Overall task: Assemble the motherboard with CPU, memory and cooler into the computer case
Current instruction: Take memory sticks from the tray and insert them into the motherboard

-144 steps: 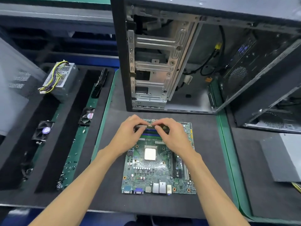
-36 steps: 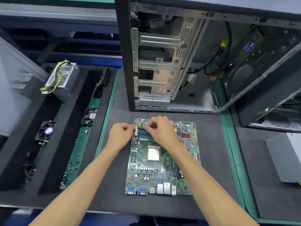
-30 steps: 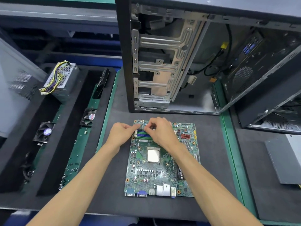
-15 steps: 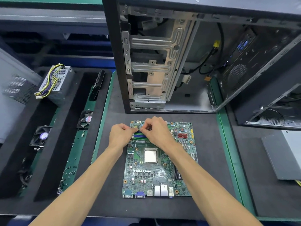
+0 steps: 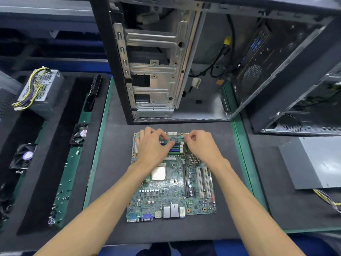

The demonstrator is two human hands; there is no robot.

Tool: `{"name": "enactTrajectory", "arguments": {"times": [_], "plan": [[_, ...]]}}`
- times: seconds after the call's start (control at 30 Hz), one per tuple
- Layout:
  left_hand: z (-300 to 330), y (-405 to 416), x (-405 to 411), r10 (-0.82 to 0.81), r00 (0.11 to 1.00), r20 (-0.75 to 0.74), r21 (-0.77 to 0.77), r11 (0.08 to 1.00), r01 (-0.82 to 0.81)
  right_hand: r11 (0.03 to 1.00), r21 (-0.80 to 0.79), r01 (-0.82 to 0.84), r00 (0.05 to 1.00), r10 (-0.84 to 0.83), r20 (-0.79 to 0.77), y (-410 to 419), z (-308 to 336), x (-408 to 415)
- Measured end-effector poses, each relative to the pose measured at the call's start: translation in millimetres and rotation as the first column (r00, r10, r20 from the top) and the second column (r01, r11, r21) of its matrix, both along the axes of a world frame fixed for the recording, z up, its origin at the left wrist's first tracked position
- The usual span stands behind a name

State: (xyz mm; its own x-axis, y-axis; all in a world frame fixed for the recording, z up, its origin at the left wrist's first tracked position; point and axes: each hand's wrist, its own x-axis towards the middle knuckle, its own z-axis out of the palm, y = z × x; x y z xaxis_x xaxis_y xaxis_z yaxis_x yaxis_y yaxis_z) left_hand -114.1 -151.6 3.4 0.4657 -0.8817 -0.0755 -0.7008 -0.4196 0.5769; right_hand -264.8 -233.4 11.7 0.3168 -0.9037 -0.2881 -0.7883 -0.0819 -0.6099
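Both hands are up at the far edge of the motherboard [image 5: 172, 183]: left hand [image 5: 151, 145] and right hand [image 5: 200, 145] each pinch an end of a memory stick [image 5: 172, 139] sitting over the blue RAM slots [image 5: 174, 148]. Board lies flat on the dark mat [image 5: 110, 163], CPU [image 5: 158, 172] mid-board. Open computer case [image 5: 153, 71] stands just behind. Power supply [image 5: 42, 89] far left, two fans [image 5: 79, 133] nearer.

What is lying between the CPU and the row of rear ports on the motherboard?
In the head view, only board parts: small capacitors and chips between the CPU and rear ports.
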Motion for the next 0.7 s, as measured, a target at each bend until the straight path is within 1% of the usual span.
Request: {"name": "enactTrajectory", "arguments": {"times": [0.13,0.23,0.3,0.37,0.43,0.53,0.63,0.7], "plan": [[1.1,-9.3,-0.6,-0.003,1.0,0.012,0.04,0.999,0.002,0.999,0.026,-0.031,0.999,0.032,-0.018,-1.2,-5.1,-3.6],[5.0,-15.4,1.9,0.009,0.999,-0.047,0.095,0.995,-0.005,0.994,0.103,-0.038,0.999,0.04,-0.019,-3.6,-6.7,-3.7],[5.4,-18.6,3.2,0.021,0.996,-0.085,0.133,0.991,-0.009,0.992,0.124,-0.023,1.0,0.024,-0.01,-5.5,-6.4,-3.1],[4.4,-20.0,3.8,0.033,0.994,-0.107,0.154,0.988,-0.016,0.989,0.148,-0.002,1.0,0.003,-0.008,-7.2,-5.1,-1.9],[2.5,-21.0,3.2,0.04,0.992,-0.117,0.169,0.985,-0.019,0.977,0.212,0.018,1.0,-0.016,-0.013,-11.0,-5.0,0.3],[1.5,-22.3,1.9,0.042,0.992,-0.118,0.197,0.98,-0.018,0.957,0.29,0.03,0.997,-0.008,-0.077,-15.1,-0.1,8.9],[0.0,-23.3,3.1,0.042,0.991,-0.13,0.195,0.981,-0.016,0.958,0.284,0.047,0.986,0.001,-0.166,-14.6,3.9,19.3],[-1.1,-23.1,4.3,0.045,0.99,-0.136,0.193,0.981,-0.018,0.953,0.293,0.075,0.986,-0.027,-0.163,-13.0,3.3,22.5]]}}
